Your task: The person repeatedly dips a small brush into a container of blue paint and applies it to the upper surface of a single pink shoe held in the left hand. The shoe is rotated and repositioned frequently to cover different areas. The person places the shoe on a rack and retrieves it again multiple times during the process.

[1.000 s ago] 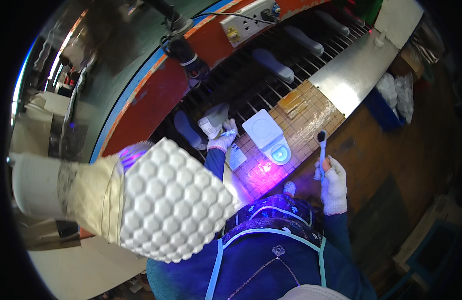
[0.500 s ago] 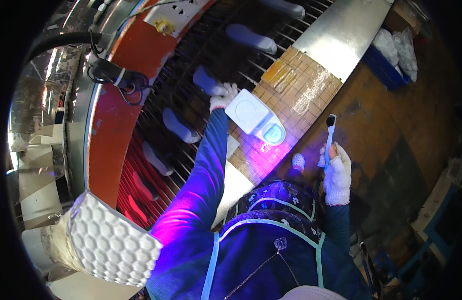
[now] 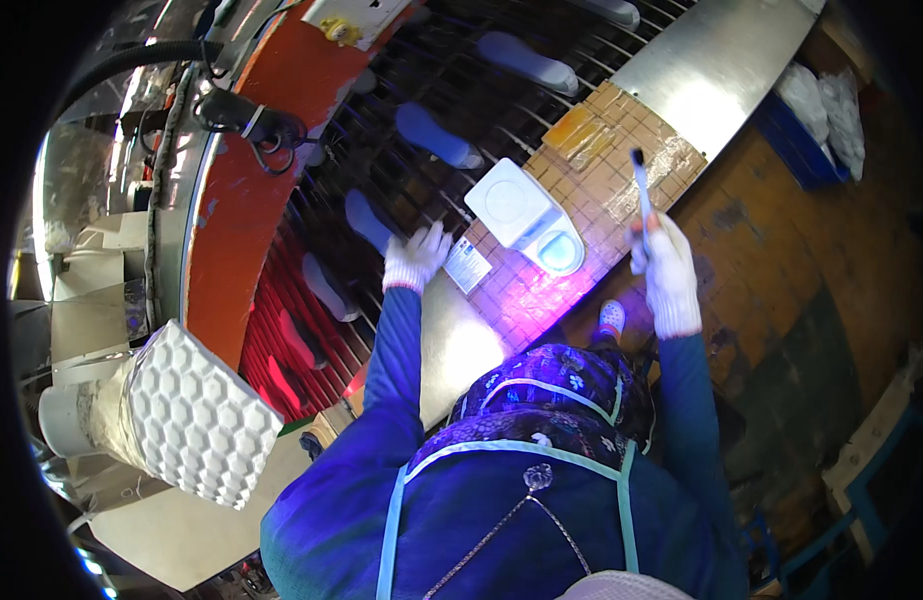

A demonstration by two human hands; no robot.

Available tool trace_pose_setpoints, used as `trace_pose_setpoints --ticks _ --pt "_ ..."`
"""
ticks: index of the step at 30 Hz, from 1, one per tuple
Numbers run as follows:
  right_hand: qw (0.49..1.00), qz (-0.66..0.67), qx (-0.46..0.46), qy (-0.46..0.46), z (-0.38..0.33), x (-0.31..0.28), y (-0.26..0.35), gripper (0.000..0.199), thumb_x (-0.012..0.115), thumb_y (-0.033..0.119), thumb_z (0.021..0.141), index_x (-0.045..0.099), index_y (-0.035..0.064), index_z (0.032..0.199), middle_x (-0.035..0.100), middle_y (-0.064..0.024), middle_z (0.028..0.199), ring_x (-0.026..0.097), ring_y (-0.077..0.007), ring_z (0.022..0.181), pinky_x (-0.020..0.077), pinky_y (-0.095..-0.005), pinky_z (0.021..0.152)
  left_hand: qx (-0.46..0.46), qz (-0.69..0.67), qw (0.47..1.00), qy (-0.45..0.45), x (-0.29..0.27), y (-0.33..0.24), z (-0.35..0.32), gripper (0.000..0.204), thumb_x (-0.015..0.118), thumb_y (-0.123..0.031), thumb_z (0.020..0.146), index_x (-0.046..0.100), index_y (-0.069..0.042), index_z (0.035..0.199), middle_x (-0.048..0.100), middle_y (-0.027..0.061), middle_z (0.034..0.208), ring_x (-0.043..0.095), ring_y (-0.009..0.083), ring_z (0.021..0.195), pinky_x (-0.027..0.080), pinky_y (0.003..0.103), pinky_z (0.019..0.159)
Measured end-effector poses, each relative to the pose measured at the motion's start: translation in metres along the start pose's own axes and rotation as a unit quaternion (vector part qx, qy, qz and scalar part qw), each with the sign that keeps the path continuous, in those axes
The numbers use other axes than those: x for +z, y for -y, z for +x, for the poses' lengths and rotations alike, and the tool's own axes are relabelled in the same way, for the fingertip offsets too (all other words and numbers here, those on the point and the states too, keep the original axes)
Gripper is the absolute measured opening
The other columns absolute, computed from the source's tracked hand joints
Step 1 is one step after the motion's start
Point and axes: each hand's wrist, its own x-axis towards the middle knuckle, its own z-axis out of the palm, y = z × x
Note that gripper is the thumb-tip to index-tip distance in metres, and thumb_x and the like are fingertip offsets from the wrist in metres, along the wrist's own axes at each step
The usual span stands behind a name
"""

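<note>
My left hand (image 3: 415, 258), in a white glove, reaches over the edge of a dark barred conveyor (image 3: 422, 90) and touches a bluish shoe insole (image 3: 367, 220) lying on the bars. My right hand (image 3: 664, 270), also gloved, grips a thin brush (image 3: 642, 185) held upright over the brown checkered work surface (image 3: 622, 150). Between the hands stands a white glue pot (image 3: 527, 212) with a round bluish opening, and a small white card (image 3: 469, 265) lies beside it.
Several more insoles (image 3: 437, 135) ride the conveyor bars. An orange machine frame (image 3: 237, 215) with black cables runs on the left. A white honeycomb-patterned duct (image 3: 187, 415) hangs at the lower left. A shiny metal plate (image 3: 722, 65) and a blue bin (image 3: 807, 140) with white cloths sit at the upper right.
The view has swung, so the conveyor fills more of the picture. My left hand stays at the conveyor edge by an insole; my right hand keeps the brush upright.
</note>
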Motion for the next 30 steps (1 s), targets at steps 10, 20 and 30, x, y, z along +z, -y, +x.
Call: trace_pose_setpoints --ticks 10,20,30 --pt "0.953 0.059 0.132 0.266 0.075 0.169 -0.033 0.015 0.056 0.025 0.095 0.058 0.0123 0.087 0.061 -0.0021 0.075 0.047 -0.0069 0.054 0.0391 -0.0210 0.048 0.088 -0.026 0.993 -0.074 -0.185 -0.007 -0.131 0.068 0.029 -0.055 0.102 0.033 -0.007 0.150 0.042 0.0160 0.151 0.038 0.0332 0.141 0.033 0.056 0.110" --pt "0.777 -0.177 0.410 0.444 0.040 0.284 -0.158 0.016 0.045 0.023 0.098 0.057 0.0120 0.100 0.061 -0.0093 0.074 0.045 -0.0163 0.049 0.0377 -0.0328 0.042 0.210 -0.214 0.952 -0.057 -0.247 0.146 -0.242 0.068 0.037 -0.053 0.103 0.035 0.002 0.142 0.053 0.0229 0.127 0.053 0.0388 0.118 0.039 0.053 0.109" --pt "0.849 -0.242 0.321 0.343 0.146 0.441 -0.267 0.022 0.043 0.036 0.099 0.052 0.0157 0.100 0.060 -0.0093 0.077 0.046 -0.0195 0.058 0.0356 -0.0365 0.054 0.208 -0.228 0.876 -0.369 -0.378 0.364 -0.237 0.038 0.054 -0.034 0.098 0.060 -0.004 0.121 0.064 0.0123 0.112 0.064 0.0272 0.096 0.054 0.043 0.085"
